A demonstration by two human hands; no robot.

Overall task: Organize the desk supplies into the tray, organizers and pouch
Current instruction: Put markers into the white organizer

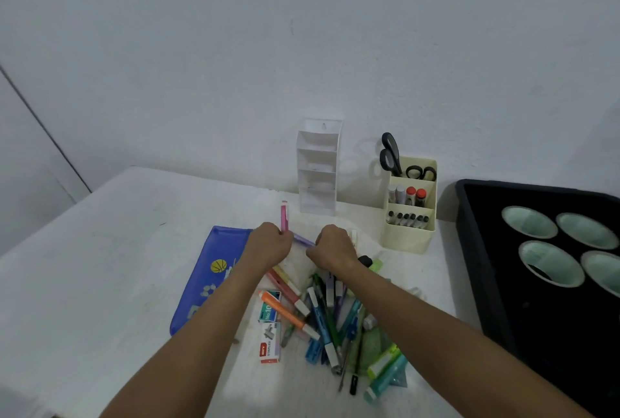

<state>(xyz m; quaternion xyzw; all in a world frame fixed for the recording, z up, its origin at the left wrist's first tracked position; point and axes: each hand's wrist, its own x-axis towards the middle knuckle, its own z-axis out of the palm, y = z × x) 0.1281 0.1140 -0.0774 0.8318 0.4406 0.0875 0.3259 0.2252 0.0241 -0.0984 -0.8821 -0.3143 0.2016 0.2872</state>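
My left hand (270, 243) grips a pink highlighter (284, 216) that stands upright out of the fist. My right hand (332, 246) holds a purple highlighter (303, 240) that points left toward the other hand. Below both hands lies a pile of pens and highlighters (322, 313) on the white table. A blue pouch (208, 276) lies flat under my left forearm. Against the wall stands a white tiered organizer (317, 166), its shelves bare. To its right a cream organizer (409, 206) holds scissors, glue sticks and small markers.
A black tray (476, 250) with several round green cups sits at the right edge. Two staple boxes (270, 327) lie at the left of the pile. Green and teal markers (385, 367) lie near the table's front. The wall is close behind the organizers.
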